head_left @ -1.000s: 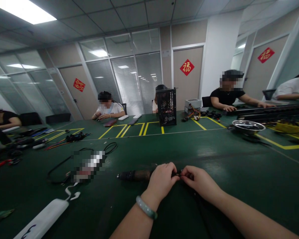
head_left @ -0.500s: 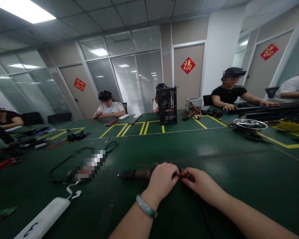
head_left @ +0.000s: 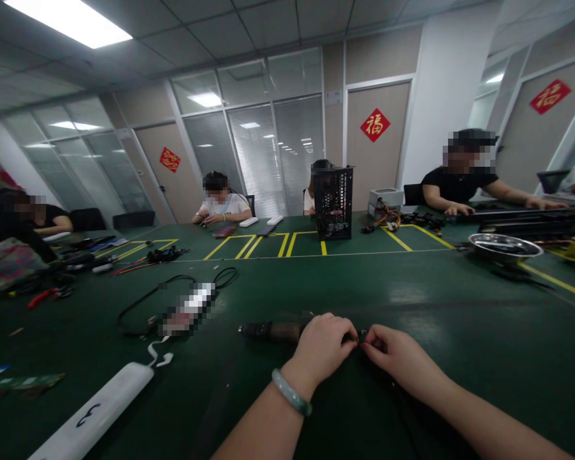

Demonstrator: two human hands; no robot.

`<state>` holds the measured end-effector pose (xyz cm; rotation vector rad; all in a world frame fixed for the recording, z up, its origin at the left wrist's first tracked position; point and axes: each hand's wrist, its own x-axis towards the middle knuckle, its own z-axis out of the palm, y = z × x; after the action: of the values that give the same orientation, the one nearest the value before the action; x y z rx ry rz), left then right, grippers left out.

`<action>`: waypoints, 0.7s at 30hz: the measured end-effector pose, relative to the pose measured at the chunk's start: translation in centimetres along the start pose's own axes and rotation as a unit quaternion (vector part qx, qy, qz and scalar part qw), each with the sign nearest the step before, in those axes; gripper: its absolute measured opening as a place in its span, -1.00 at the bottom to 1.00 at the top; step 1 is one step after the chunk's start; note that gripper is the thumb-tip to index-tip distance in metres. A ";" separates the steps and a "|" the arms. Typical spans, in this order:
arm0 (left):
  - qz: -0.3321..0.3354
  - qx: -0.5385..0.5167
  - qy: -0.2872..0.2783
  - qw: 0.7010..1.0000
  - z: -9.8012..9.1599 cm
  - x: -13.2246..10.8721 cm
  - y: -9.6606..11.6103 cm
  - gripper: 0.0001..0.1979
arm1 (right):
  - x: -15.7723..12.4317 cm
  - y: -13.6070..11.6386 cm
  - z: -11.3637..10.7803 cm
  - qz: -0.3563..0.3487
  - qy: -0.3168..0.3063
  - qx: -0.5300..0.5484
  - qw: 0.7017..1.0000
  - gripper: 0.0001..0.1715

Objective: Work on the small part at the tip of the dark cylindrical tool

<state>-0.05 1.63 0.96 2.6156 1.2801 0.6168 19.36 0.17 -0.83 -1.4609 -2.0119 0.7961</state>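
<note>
On the green table lies a dark tool like an electric screwdriver (head_left: 280,331), with a black tapered nose and a metal tip pointing left. My left hand (head_left: 323,342) rests over its rear end, fingers curled and pinched at the right side. Close beside it, my right hand (head_left: 390,351) has thumb and fingertips pinched together. Some small dark part shows between the two sets of fingertips, too hidden to name. A thin dark cord (head_left: 405,409) runs below my right hand toward the table's near edge. A pale green bangle (head_left: 291,391) circles my left wrist.
A white power strip (head_left: 96,412) and a phone-like device (head_left: 189,311) with a black cable lie left. Ahead stand a black computer case (head_left: 334,203) and a power supply (head_left: 386,203). A metal bowl (head_left: 505,246) sits right. Several people work around the table.
The camera view has turned slightly left, so things appear farther right. Both hands stay pinched close together by the tool, with little visible movement.
</note>
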 end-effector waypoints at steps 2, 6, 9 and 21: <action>-0.016 0.003 0.004 1.000 0.0 0.0 0.0 -0.87 | 0.1 0.1 0.0 0.002 -0.002 0.007 1.000 -0.82; -0.038 0.010 0.004 0.999 0.3 0.0 0.0 -0.84 | 0.2 0.3 0.1 0.005 -0.010 0.010 1.000 -0.81; -0.023 0.016 0.002 1.000 0.5 0.1 -0.1 -0.89 | 0.2 0.3 0.1 0.001 -0.006 0.006 1.000 -0.81; -0.008 0.011 0.028 1.000 0.8 0.0 0.3 -0.86 | 0.8 0.7 0.0 -0.016 -0.007 0.013 1.000 -0.85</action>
<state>0.46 1.45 0.35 2.6196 1.3299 0.6830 19.63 1.09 -1.29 -1.4092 -2.0218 0.8185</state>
